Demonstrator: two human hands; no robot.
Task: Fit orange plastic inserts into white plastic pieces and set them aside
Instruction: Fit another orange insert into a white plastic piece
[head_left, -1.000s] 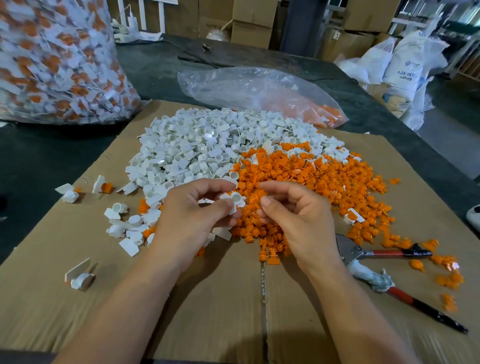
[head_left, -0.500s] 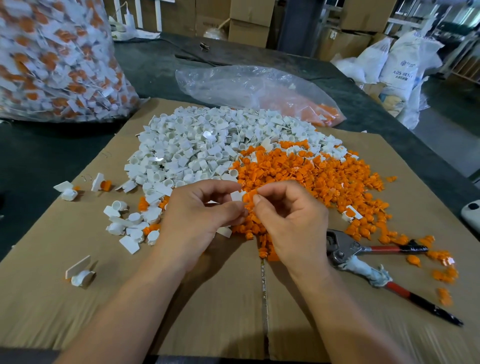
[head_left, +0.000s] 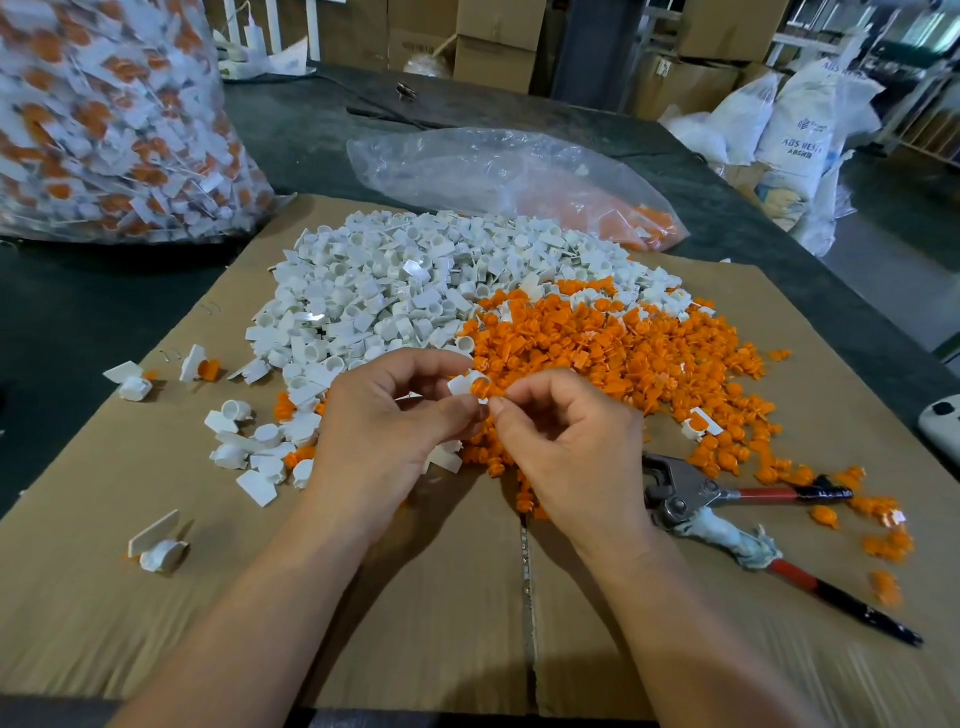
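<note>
Where the two hands meet at the centre of the frame, the left hand (head_left: 384, 431) pinches a white piece (head_left: 461, 384) between thumb and forefinger, an orange insert (head_left: 481, 387) seated in it just above the fingertips. The right hand (head_left: 566, 441), fingers curled, nips the piece's lower edge.

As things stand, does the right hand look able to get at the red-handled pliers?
Probably yes, once freed: the pliers lie uncovered on the cardboard just right of the right hand, nothing between. Right now it and the left hand pinch a white piece.
</note>
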